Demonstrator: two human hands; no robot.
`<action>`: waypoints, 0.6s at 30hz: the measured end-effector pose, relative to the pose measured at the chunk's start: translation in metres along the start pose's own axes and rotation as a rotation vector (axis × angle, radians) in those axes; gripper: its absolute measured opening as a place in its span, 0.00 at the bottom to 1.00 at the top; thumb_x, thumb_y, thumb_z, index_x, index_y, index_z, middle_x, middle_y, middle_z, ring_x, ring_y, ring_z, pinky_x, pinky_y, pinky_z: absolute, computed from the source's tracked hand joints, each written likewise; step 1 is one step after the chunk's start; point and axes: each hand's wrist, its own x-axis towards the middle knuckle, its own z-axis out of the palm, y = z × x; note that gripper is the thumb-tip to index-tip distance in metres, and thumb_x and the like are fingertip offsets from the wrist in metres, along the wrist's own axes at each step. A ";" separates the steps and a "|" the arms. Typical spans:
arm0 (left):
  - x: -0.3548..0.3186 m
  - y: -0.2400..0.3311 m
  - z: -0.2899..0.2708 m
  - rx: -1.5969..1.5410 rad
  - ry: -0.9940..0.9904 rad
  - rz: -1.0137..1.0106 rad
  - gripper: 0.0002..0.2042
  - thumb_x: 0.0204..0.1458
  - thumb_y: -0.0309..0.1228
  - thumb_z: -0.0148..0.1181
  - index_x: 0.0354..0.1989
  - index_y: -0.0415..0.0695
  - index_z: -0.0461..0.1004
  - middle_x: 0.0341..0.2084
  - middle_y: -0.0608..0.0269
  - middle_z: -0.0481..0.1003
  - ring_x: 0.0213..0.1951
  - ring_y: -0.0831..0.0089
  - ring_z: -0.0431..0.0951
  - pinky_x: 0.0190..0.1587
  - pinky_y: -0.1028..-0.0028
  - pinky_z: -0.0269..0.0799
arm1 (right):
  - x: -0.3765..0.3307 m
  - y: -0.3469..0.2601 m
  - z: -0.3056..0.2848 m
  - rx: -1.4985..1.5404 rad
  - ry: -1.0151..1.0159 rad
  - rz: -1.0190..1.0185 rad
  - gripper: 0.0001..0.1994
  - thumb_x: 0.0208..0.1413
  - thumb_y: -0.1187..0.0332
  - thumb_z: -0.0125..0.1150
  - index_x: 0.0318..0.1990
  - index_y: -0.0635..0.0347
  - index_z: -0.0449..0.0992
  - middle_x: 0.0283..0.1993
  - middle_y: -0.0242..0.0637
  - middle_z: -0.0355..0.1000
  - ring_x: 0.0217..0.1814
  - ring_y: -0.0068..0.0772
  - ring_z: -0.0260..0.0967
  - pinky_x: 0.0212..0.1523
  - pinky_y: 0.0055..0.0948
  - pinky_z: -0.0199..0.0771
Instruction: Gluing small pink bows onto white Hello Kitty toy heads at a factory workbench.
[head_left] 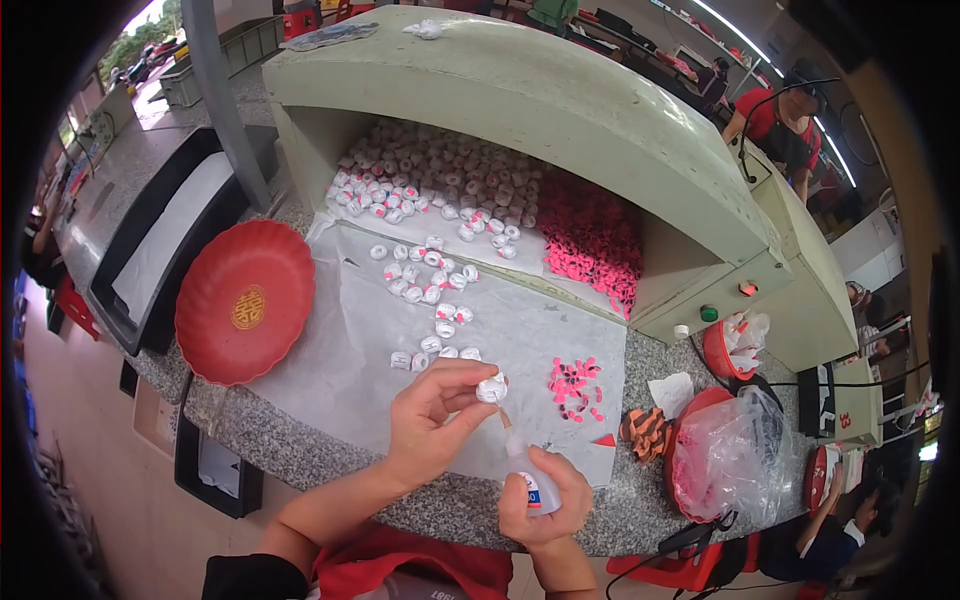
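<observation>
My left hand (435, 418) pinches a small white rounded piece (491, 388) with thin dark lines on it between thumb and fingertips. Closed round a translucent squeeze bottle (519, 462) with a narrow tip is my right hand (548, 495). The bottle's tip points up at the underside of the white piece; whether they touch I cannot tell. Beyond my left hand, several similar white pieces (432, 295) with openings, some with pink spots, lie on a pale sheet (340, 380). Small pink and black pieces (574, 385) are scattered to the right.
A pale green metal hood (520, 90) arches over heaps of white pieces (440, 170) and pink pieces (592, 240). A red scalloped dish (215, 330) and black tray (125, 270) stand left. At right are a crumpled orange-black cloth (645, 434) and bag-filled red basin (725, 455). People work beyond.
</observation>
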 end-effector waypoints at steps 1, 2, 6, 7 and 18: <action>0.000 0.000 -0.002 -0.004 -0.004 0.006 0.15 0.43 0.11 0.52 0.42 0.33 0.66 0.42 0.55 0.65 0.45 0.68 0.70 0.47 0.74 0.71 | 0.001 -0.002 0.001 -0.010 -0.009 -0.005 0.17 0.37 0.74 0.60 0.38 0.70 0.67 0.24 0.39 0.69 0.13 0.29 0.62 0.13 0.23 0.62; 0.000 0.000 -0.003 -0.013 -0.004 0.005 0.15 0.43 0.11 0.52 0.42 0.33 0.66 0.42 0.55 0.65 0.45 0.68 0.70 0.47 0.74 0.71 | 0.001 -0.004 0.002 -0.020 -0.018 -0.010 0.17 0.37 0.74 0.60 0.38 0.70 0.67 0.24 0.39 0.69 0.13 0.29 0.62 0.13 0.23 0.62; 0.000 0.000 -0.003 0.002 0.001 0.009 0.15 0.43 0.11 0.53 0.42 0.33 0.66 0.42 0.55 0.65 0.45 0.69 0.70 0.47 0.75 0.71 | 0.002 -0.004 0.001 -0.022 -0.027 -0.021 0.17 0.37 0.74 0.60 0.38 0.70 0.67 0.23 0.38 0.69 0.13 0.29 0.62 0.13 0.23 0.61; 0.000 0.000 -0.002 0.009 0.004 0.012 0.15 0.43 0.11 0.53 0.42 0.33 0.67 0.42 0.55 0.65 0.45 0.69 0.70 0.47 0.75 0.71 | 0.002 -0.003 0.001 -0.012 -0.030 -0.013 0.17 0.37 0.74 0.60 0.38 0.70 0.67 0.23 0.38 0.69 0.13 0.29 0.62 0.13 0.23 0.61; 0.000 -0.001 -0.003 0.028 0.002 0.022 0.15 0.42 0.11 0.53 0.41 0.33 0.67 0.41 0.55 0.65 0.44 0.70 0.70 0.46 0.75 0.71 | 0.003 -0.002 0.001 0.002 -0.019 0.001 0.16 0.37 0.75 0.60 0.37 0.69 0.68 0.18 0.37 0.66 0.12 0.29 0.61 0.12 0.23 0.59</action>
